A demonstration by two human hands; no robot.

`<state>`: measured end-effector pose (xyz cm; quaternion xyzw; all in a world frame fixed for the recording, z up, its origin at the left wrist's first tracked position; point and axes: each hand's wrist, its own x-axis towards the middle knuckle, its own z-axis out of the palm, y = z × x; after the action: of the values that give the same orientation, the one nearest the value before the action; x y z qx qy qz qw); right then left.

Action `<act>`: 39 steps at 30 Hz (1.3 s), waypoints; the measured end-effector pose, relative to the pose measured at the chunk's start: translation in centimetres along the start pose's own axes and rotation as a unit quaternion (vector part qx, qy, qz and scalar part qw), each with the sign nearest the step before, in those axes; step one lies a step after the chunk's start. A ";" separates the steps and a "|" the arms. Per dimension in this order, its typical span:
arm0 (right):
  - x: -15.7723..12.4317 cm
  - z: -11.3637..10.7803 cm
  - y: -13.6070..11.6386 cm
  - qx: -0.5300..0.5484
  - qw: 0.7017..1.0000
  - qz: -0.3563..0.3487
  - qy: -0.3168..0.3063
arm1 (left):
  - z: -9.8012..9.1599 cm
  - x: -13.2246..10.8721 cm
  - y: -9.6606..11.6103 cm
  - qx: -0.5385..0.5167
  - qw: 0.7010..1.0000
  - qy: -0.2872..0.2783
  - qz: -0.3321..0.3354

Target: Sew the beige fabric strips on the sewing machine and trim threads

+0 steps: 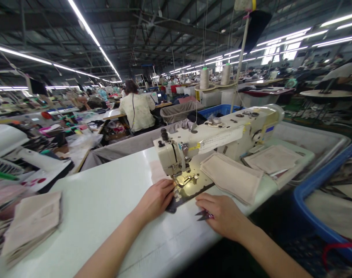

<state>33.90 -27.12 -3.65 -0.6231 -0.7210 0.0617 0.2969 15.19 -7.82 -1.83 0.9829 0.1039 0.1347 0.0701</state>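
In front of me a white sewing machine (204,139) stands on a pale table, its lit metal plate under the needle. My left hand (157,199) is at the needle, its fingers bent and pressed together by the presser foot; whatever lies under the fingertips is hidden. Just behind it a piece of beige fabric (157,172) lies left of the machine head. My right hand (225,216) rests at the table's front edge, closed around a small pair of thread snips (204,215) whose dark blades point left. Beyond that hand lies a stack of beige fabric pieces (230,175).
Another beige pile (271,158) sits by the machine's right end. A folded beige stack (36,220) lies on the table's left. At the right stands a blue basket (299,197) with fabric. Thread cones (204,79) stand behind the machine. A seated person (136,110) works ahead.
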 end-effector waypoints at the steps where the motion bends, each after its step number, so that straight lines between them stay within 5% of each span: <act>1: 0.0 -0.2 0.1 -0.005 1.000 0.004 0.007 | -0.1 0.1 -0.1 -0.003 1.000 -0.003 0.001; 8: 0.1 -3.0 1.6 -0.145 0.969 0.169 0.110 | -0.5 0.5 -0.4 -0.013 1.000 0.000 0.000; 12: 0.6 -4.3 2.5 -0.246 0.934 0.241 0.097 | -0.2 0.3 -0.5 -0.012 1.000 0.008 -0.004; 17: 1.0 -3.9 3.3 -0.287 0.926 0.242 0.048 | 0.2 0.0 -0.6 -0.002 0.999 0.031 -0.016; 30: 4.1 -2.2 4.4 -0.210 0.942 0.235 0.119 | 0.6 -1.6 -0.4 0.006 0.997 0.055 -0.047; 35: 2.6 -3.3 5.0 -0.142 0.922 0.278 0.230 | -1.0 -5.3 -2.1 0.026 0.996 0.037 -0.081; 39: 0.0 -4.6 3.6 -0.035 0.829 0.260 0.495 | -2.3 -6.7 -0.9 0.027 0.990 0.067 -0.119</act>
<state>39.29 -27.60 -1.56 -0.7445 -0.2907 -0.2051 0.5649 8.12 -8.19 -1.46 0.9538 0.2287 0.1881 0.0518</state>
